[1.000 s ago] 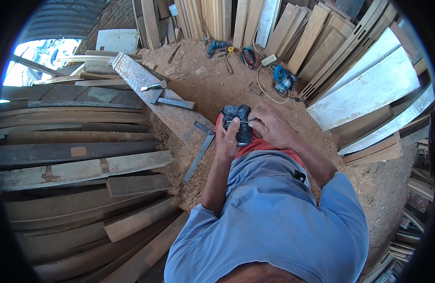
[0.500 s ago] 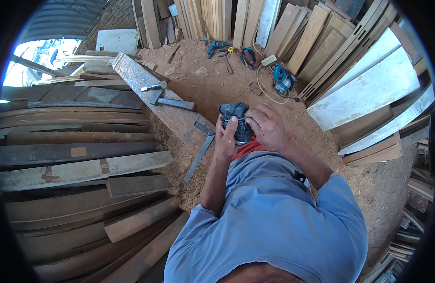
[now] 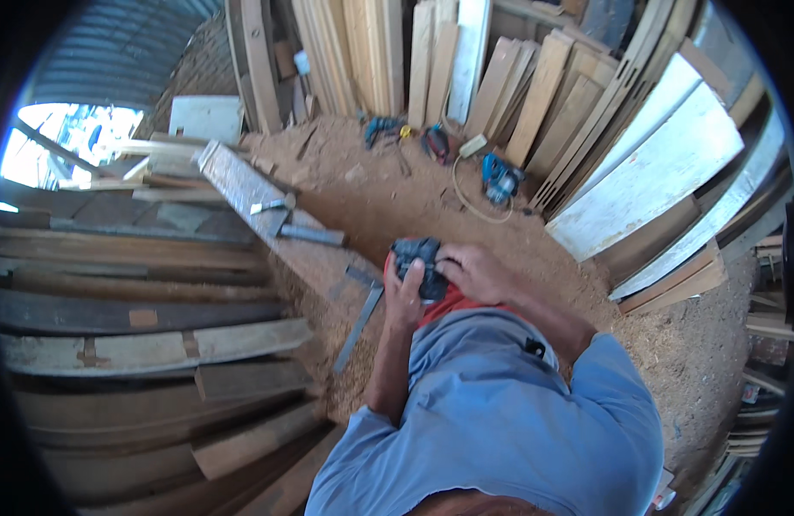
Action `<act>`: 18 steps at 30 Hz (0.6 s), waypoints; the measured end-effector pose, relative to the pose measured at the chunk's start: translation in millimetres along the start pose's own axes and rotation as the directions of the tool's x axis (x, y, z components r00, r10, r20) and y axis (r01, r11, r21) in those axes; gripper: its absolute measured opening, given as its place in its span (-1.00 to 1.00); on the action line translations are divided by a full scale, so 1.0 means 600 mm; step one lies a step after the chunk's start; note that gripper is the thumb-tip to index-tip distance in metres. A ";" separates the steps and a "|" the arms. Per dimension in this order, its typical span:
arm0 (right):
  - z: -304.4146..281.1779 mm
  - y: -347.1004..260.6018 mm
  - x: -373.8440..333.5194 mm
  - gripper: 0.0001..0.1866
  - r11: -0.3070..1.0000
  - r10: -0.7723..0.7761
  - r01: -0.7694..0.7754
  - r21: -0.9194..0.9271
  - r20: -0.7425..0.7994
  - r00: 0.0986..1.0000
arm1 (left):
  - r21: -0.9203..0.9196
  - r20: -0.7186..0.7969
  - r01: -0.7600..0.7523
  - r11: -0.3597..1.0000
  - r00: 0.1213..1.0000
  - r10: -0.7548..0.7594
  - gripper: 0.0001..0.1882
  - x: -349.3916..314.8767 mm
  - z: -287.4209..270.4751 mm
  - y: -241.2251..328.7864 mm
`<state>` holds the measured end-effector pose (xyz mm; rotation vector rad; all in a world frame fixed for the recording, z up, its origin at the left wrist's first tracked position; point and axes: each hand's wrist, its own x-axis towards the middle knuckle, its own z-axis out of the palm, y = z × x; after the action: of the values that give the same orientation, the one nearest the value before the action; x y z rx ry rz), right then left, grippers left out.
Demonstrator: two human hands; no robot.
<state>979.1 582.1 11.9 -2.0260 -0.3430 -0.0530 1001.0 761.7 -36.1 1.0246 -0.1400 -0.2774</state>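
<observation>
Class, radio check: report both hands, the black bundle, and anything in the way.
Left hand holding black, crinkly-surfaced bundle, thumb on top. Right hand fingers at its right edge. Grey, long-bladed square lies left, not obstructing.

A woodworking shop, no mistaking it, and a rough-and-ready one! Look at the timber: long planks (image 3: 147,255) lie piled in rows down the left, pale upright boards (image 3: 360,56) lean shoulder to shoulder at the back, and slotted lengths (image 3: 605,103) with white-faced panels (image 3: 659,155) line up on the right. Underfoot, the earthy floor (image 3: 345,193) carries scraps and drifts of shavings (image 3: 341,391). And here come the tools! A metal square (image 3: 361,327) by a sloping work board (image 3: 233,182), a corded blue power tool (image 3: 501,179), a drill (image 3: 381,130) beyond. Overhead at the left, corrugated sheeting (image 3: 126,64) meets a bright opening (image 3: 74,142): it's a shed, open to daylight.
</observation>
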 end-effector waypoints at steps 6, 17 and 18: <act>-0.006 -0.008 0.007 -0.78 0.986 -0.025 0.041 0.163 -0.102 0.995 | -0.049 0.027 -0.111 0.993 0.993 0.112 -0.50 0.015 0.015 0.036; -0.052 0.006 0.001 -0.50 0.978 0.090 -0.080 0.190 -0.041 0.995 | -0.221 0.082 -0.060 0.973 0.993 0.080 -0.41 0.015 0.010 0.047; -0.053 0.003 0.003 -0.46 0.971 0.097 -0.096 0.217 0.006 0.995 | -0.166 0.082 -0.087 0.982 0.991 0.102 -0.39 0.017 0.004 0.041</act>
<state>984.5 553.9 25.1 -1.8224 -0.2362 0.0390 1014.2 768.8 -13.8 0.8414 -0.2431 -0.2440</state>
